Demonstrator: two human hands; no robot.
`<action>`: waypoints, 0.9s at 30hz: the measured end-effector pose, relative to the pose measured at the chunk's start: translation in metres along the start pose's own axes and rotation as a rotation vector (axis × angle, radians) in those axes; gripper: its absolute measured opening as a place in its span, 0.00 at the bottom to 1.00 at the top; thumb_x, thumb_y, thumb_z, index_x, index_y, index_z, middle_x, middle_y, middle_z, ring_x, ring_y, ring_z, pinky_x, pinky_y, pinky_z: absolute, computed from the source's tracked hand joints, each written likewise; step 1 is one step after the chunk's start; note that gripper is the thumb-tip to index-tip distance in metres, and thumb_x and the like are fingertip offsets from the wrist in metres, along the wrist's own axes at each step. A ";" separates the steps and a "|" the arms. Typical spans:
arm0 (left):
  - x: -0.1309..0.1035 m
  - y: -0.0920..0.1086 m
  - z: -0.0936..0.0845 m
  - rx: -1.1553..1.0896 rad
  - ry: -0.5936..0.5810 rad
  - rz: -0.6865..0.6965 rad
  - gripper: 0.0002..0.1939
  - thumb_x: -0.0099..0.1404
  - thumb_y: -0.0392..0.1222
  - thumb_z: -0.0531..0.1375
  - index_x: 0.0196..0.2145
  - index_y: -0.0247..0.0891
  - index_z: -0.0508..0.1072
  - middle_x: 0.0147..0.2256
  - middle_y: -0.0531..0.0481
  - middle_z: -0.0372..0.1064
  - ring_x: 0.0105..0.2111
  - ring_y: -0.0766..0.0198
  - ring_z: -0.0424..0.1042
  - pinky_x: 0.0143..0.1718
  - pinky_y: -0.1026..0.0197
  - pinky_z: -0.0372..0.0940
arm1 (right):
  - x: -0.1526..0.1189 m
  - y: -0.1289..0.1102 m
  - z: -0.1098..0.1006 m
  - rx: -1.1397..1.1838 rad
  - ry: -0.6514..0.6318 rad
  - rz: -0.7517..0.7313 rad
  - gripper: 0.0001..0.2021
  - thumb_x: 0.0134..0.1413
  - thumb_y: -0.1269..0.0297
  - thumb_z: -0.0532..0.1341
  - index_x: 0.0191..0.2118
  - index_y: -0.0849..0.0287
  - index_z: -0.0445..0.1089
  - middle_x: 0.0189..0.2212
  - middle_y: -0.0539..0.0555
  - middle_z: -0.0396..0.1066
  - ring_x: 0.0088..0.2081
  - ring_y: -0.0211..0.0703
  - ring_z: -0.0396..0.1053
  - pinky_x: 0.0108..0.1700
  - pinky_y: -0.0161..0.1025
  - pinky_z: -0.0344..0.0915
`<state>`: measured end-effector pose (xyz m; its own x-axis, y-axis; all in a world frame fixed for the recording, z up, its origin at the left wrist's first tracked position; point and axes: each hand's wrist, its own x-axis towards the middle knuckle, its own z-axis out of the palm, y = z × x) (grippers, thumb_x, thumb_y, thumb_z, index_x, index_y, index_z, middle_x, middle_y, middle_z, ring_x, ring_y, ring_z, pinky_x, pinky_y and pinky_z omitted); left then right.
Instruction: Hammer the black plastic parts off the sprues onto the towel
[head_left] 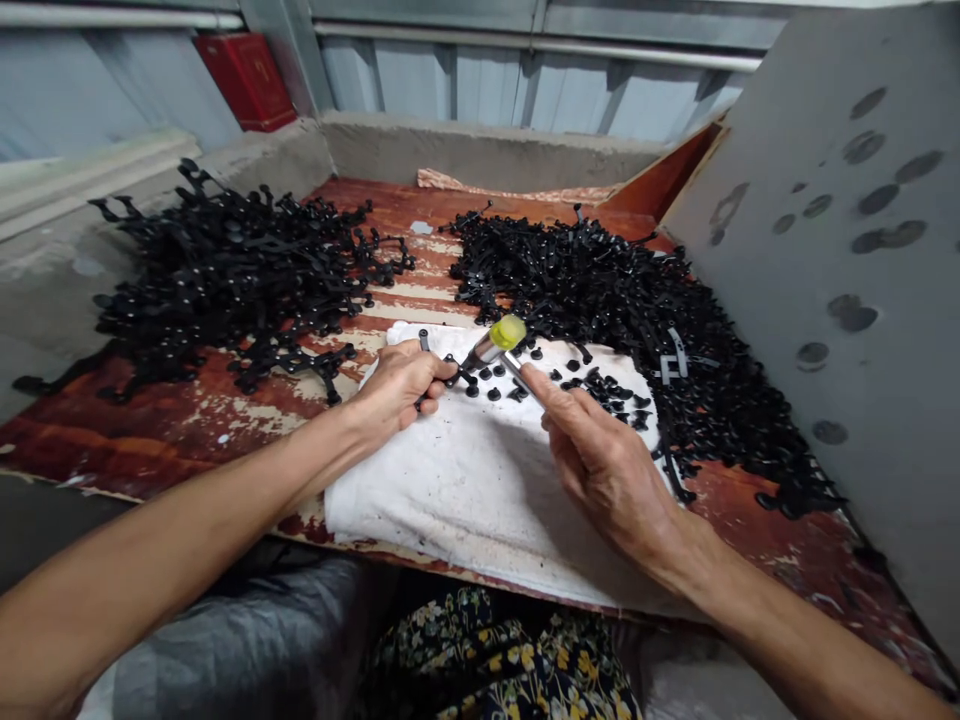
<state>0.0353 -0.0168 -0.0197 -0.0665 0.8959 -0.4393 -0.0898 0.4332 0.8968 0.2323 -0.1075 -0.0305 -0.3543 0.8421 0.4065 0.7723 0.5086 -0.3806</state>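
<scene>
Left of the white cloth (pixel 450 480), on the worn red-brown desk (pixel 97 430): a tangled heap of black parts (pixel 240 270), many with small round knobs. Behind the cloth, far off to its left: a red box (pixel 247 82). At the cloth's upper left edge: the left hand (pixel 397 388), closed, gripping a black piece (pixel 451 367) at its fingertips. Over the cloth's upper middle: a hammer (pixel 487 348), yellow-green face turned up, opposite end right by the gripped piece; touching or not, impossible to tell. Strewn across the cloth's upper middle and right: small loose black bits (pixel 611 388). Over the cloth's right half: the right hand (pixel 604 455), wrapped firmly round the hammer's handle. Behind and right of the cloth: a second black heap (pixel 585 280), with a pale grey bracket (pixel 673 360) on top. Well right of the cloth: a grey panel (pixel 862 300), marked with dark round spots.
</scene>
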 end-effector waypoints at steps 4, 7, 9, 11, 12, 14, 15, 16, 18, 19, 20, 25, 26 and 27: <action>0.000 0.001 0.000 0.014 -0.010 0.002 0.13 0.53 0.22 0.61 0.21 0.37 0.62 0.17 0.57 0.61 0.11 0.76 0.54 0.09 0.72 0.44 | 0.002 -0.001 -0.001 -0.112 -0.040 -0.012 0.29 0.58 0.77 0.48 0.65 0.63 0.61 0.28 0.52 0.63 0.22 0.39 0.59 0.23 0.35 0.59; -0.002 0.002 0.001 0.023 -0.006 -0.001 0.14 0.54 0.22 0.60 0.22 0.37 0.62 0.17 0.57 0.60 0.11 0.76 0.53 0.09 0.72 0.43 | 0.005 -0.003 -0.005 -0.079 -0.029 -0.033 0.29 0.58 0.78 0.47 0.65 0.64 0.61 0.29 0.53 0.65 0.23 0.40 0.61 0.24 0.36 0.61; -0.004 0.003 0.002 0.026 -0.007 -0.010 0.15 0.55 0.22 0.60 0.22 0.38 0.60 0.16 0.58 0.59 0.11 0.76 0.53 0.09 0.72 0.43 | 0.007 -0.005 -0.007 -0.024 0.092 -0.048 0.29 0.59 0.78 0.48 0.66 0.64 0.58 0.31 0.55 0.66 0.27 0.42 0.64 0.28 0.37 0.65; -0.005 0.003 0.002 0.030 0.001 -0.017 0.16 0.56 0.23 0.60 0.21 0.38 0.58 0.16 0.59 0.58 0.12 0.76 0.53 0.09 0.72 0.43 | 0.006 -0.006 -0.007 -0.027 0.136 -0.059 0.30 0.58 0.78 0.48 0.67 0.64 0.57 0.31 0.55 0.65 0.27 0.42 0.64 0.27 0.37 0.64; -0.006 0.003 0.002 0.035 0.007 -0.017 0.17 0.56 0.23 0.60 0.21 0.38 0.58 0.16 0.59 0.58 0.12 0.76 0.53 0.09 0.72 0.43 | 0.006 -0.005 -0.006 -0.048 0.109 -0.062 0.30 0.57 0.79 0.48 0.66 0.63 0.59 0.30 0.54 0.64 0.24 0.41 0.62 0.24 0.36 0.62; -0.005 0.002 0.001 0.043 0.016 -0.011 0.17 0.57 0.23 0.59 0.21 0.38 0.57 0.16 0.59 0.58 0.12 0.77 0.53 0.10 0.72 0.43 | 0.004 -0.002 -0.002 -0.081 0.007 -0.064 0.31 0.55 0.80 0.48 0.64 0.63 0.62 0.27 0.52 0.63 0.20 0.38 0.57 0.20 0.34 0.57; -0.004 0.001 0.001 0.047 0.014 -0.005 0.17 0.57 0.23 0.59 0.22 0.38 0.57 0.16 0.59 0.58 0.12 0.77 0.53 0.10 0.72 0.43 | 0.002 -0.001 -0.001 -0.073 -0.013 -0.062 0.31 0.54 0.80 0.48 0.64 0.63 0.63 0.27 0.51 0.63 0.19 0.37 0.57 0.20 0.34 0.57; -0.004 0.001 0.000 0.050 0.010 0.000 0.17 0.57 0.23 0.60 0.22 0.38 0.57 0.16 0.59 0.58 0.12 0.77 0.53 0.10 0.71 0.42 | 0.002 0.000 0.000 -0.045 0.001 -0.056 0.31 0.55 0.80 0.48 0.65 0.62 0.61 0.27 0.52 0.64 0.21 0.38 0.59 0.22 0.35 0.60; -0.003 -0.001 -0.001 0.049 -0.003 0.006 0.17 0.57 0.24 0.60 0.22 0.39 0.57 0.15 0.60 0.57 0.12 0.76 0.54 0.10 0.71 0.43 | 0.001 0.000 0.000 0.004 0.094 -0.044 0.30 0.58 0.79 0.48 0.67 0.61 0.58 0.30 0.54 0.65 0.25 0.41 0.63 0.27 0.37 0.64; -0.003 -0.001 -0.001 0.048 -0.005 0.006 0.17 0.57 0.24 0.60 0.22 0.39 0.57 0.15 0.60 0.57 0.12 0.76 0.53 0.10 0.71 0.43 | 0.001 0.000 0.000 0.006 0.110 -0.042 0.30 0.59 0.78 0.48 0.67 0.60 0.57 0.31 0.54 0.65 0.26 0.41 0.64 0.27 0.37 0.64; -0.003 -0.001 -0.001 0.051 -0.004 0.007 0.17 0.57 0.24 0.60 0.22 0.39 0.57 0.15 0.60 0.57 0.12 0.76 0.53 0.10 0.71 0.43 | 0.002 0.000 0.000 -0.014 0.095 -0.043 0.30 0.59 0.78 0.48 0.66 0.61 0.59 0.30 0.53 0.65 0.24 0.40 0.62 0.25 0.36 0.63; -0.004 -0.003 -0.002 0.065 -0.026 0.030 0.16 0.57 0.24 0.60 0.23 0.39 0.58 0.16 0.60 0.58 0.12 0.76 0.54 0.10 0.72 0.44 | 0.003 -0.001 0.001 -0.053 0.005 -0.029 0.29 0.57 0.78 0.48 0.64 0.62 0.61 0.30 0.54 0.66 0.24 0.40 0.64 0.25 0.36 0.63; -0.004 -0.003 -0.002 0.064 -0.031 0.035 0.16 0.57 0.24 0.60 0.23 0.39 0.58 0.16 0.60 0.57 0.12 0.76 0.55 0.10 0.72 0.44 | 0.003 -0.002 0.002 -0.047 0.040 -0.024 0.29 0.58 0.78 0.48 0.65 0.62 0.60 0.31 0.55 0.67 0.25 0.41 0.65 0.27 0.36 0.65; -0.005 -0.003 -0.001 0.065 -0.032 0.037 0.16 0.58 0.24 0.59 0.23 0.39 0.58 0.16 0.60 0.57 0.12 0.76 0.54 0.10 0.72 0.44 | 0.002 -0.002 0.002 -0.055 0.049 -0.024 0.29 0.58 0.78 0.48 0.65 0.62 0.60 0.32 0.55 0.67 0.25 0.41 0.65 0.26 0.37 0.65</action>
<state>0.0345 -0.0223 -0.0205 -0.0371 0.9137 -0.4046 -0.0226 0.4040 0.9145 0.2285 -0.1064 -0.0307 -0.3482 0.8193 0.4556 0.7921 0.5170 -0.3244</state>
